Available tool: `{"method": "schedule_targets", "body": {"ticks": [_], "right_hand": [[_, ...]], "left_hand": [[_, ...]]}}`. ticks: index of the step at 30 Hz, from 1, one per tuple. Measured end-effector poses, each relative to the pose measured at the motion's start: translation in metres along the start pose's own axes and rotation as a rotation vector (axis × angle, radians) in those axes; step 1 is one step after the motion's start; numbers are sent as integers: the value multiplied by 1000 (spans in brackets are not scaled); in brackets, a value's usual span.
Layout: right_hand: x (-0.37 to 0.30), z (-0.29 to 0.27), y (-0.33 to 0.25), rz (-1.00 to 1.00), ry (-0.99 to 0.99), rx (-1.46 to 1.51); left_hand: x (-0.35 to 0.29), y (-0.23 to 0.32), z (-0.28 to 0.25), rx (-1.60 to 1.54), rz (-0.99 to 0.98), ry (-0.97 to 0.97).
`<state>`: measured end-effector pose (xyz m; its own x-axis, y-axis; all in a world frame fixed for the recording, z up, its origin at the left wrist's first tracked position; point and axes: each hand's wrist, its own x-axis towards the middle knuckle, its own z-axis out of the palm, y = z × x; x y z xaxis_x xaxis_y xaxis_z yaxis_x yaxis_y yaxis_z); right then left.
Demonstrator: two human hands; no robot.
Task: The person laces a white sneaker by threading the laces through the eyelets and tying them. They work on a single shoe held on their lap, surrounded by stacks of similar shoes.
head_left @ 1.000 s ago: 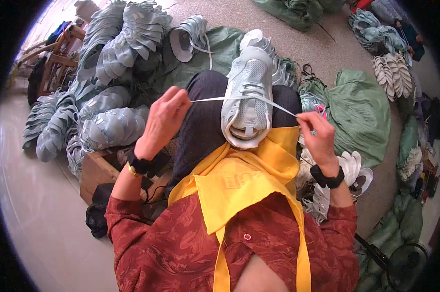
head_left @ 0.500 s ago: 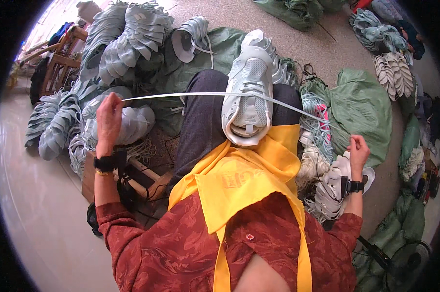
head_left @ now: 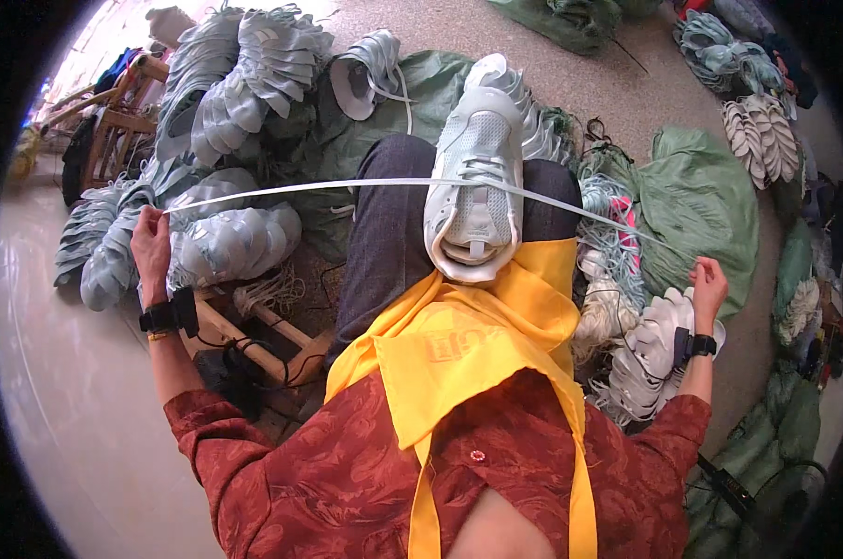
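Observation:
On my lap, between my knees, rests a pale grey-green mesh shoe upper [head_left: 475, 210], its heel opening toward me and rows of lacing across its middle. A long pale shoelace [head_left: 333, 186] runs through it and stretches out to both sides. At the far left my left hand [head_left: 151, 244] pinches one end with closed fingers. Out to the right, my right hand [head_left: 710, 287] closes its fingers on the other end, above a stack of whitish uppers [head_left: 659, 335]. The lace is drawn nearly straight between both hands.
Stacked pale uppers [head_left: 263, 79] stand at the far left, with more stacks [head_left: 239, 244] beside my left arm. A wooden stool frame [head_left: 244, 340] lies below them. Green sacks [head_left: 696, 210] and bundled laces [head_left: 608, 219] are on the right. A yellow apron [head_left: 468, 345] covers my lap.
My left hand has moved outward to the left and slightly nearer me, and my right hand a little to the right. More lace now spans between them. The upper has stayed in place.

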<state>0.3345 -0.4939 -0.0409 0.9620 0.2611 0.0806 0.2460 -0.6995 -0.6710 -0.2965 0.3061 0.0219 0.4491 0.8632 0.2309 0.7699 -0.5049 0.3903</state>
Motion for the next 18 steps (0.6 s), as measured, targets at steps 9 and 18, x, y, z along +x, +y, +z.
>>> {"method": "schedule_targets", "body": {"ticks": [9, 18], "right_hand": [[3, 15, 13, 46, -36, -43], [26, 76, -57, 199, -661, 99]], "left_hand": [[9, -9, -16, 81, -16, -81], [58, 69, 14, -141, 170, -202]]}}
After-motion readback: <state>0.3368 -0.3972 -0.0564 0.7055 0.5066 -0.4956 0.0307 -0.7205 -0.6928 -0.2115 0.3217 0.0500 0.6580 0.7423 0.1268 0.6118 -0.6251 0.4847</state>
